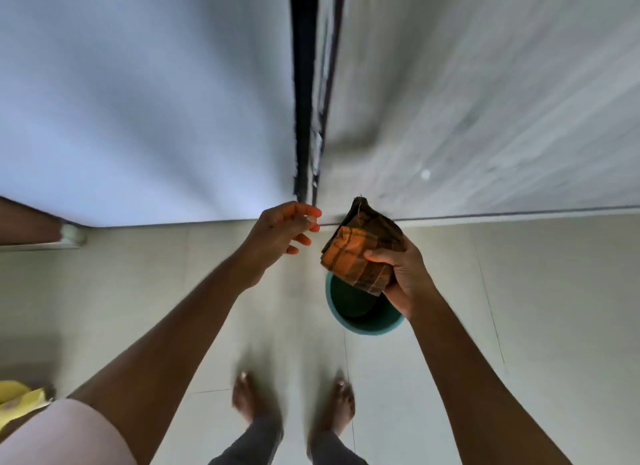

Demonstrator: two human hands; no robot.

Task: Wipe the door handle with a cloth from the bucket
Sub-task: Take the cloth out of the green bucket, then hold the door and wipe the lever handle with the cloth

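My right hand (pixel 403 274) grips a folded orange-and-brown checked cloth (pixel 360 253), held above a teal bucket (pixel 363 320) that stands on the floor by the door. My left hand (pixel 280 237) hovers just left of the cloth with its fingers spread and nothing in it. In front of me a grey door (pixel 485 100) meets a pale wall (pixel 145 100) at a dark frame edge (pixel 304 83). No door handle shows in this blurred view.
Pale floor tiles (pixel 519 291) run under my bare feet (pixel 294 405). A brown piece of furniture (pixel 31 222) juts in at the left edge, and something yellow (pixel 17 400) lies at the lower left.
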